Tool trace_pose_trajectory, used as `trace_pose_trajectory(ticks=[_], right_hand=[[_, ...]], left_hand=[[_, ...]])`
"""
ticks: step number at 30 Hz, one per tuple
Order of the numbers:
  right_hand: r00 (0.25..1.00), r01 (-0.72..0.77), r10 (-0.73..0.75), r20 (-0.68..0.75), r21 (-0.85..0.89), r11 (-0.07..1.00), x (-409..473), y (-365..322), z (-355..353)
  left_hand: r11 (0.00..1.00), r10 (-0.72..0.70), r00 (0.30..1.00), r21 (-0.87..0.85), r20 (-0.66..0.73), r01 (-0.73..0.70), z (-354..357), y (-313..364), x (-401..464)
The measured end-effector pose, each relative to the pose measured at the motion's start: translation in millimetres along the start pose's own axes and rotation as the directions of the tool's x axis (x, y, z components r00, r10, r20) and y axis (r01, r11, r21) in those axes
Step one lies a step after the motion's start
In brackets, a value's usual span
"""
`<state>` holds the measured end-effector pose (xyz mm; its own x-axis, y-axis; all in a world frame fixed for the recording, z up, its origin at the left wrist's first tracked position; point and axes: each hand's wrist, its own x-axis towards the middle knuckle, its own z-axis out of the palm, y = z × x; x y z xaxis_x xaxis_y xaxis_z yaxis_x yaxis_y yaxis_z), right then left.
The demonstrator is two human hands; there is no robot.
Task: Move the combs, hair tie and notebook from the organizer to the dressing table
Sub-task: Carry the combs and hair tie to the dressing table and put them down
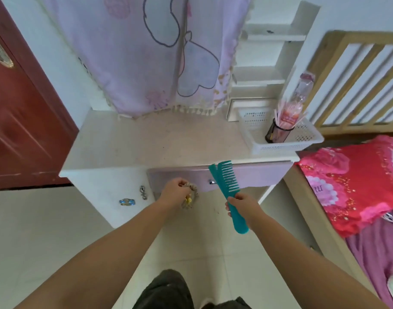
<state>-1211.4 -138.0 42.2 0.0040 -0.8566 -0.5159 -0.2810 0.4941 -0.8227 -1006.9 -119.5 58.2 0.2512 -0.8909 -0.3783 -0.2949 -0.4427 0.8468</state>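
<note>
I can read almost nothing here. On the red flowered bedding at the right edge of the frame, a pale patch near its left border carries a couple of purple letter-like marks, but they are too blurred and turned for me to make out. The pink packet standing in the dark cup at the upper right shows a small reddish label with marks too tiny to read. The teal combs in my right hand bear no lettering that I can see.
</note>
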Motion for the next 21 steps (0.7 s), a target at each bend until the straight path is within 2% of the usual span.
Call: trace_pose_trajectory(ticks=[6,12,15,21], right_hand=[[1.0,-0.022,0.021,-0.019,-0.057,0.998,125,-55,27],[0.982,-0.156,0.16,-0.097,0.044,0.987,227,-106,58],[0.972,-0.177,0.179,-0.151,0.031,0.984,260,-125,75],[0.957,-0.24,0.214,-0.195,-0.12,0.963,290,-127,87]], left_hand=[[0.999,-0.049,0.998,-0.003,0.041,0.049,-2,33,133],[0.985,-0.157,0.981,-0.055,0.115,0.165,-5,65,254],[0.969,-0.219,0.968,-0.092,0.123,0.231,-2,73,298],[0.972,-0.168,0.985,0.175,0.039,0.159,5,58,334]])
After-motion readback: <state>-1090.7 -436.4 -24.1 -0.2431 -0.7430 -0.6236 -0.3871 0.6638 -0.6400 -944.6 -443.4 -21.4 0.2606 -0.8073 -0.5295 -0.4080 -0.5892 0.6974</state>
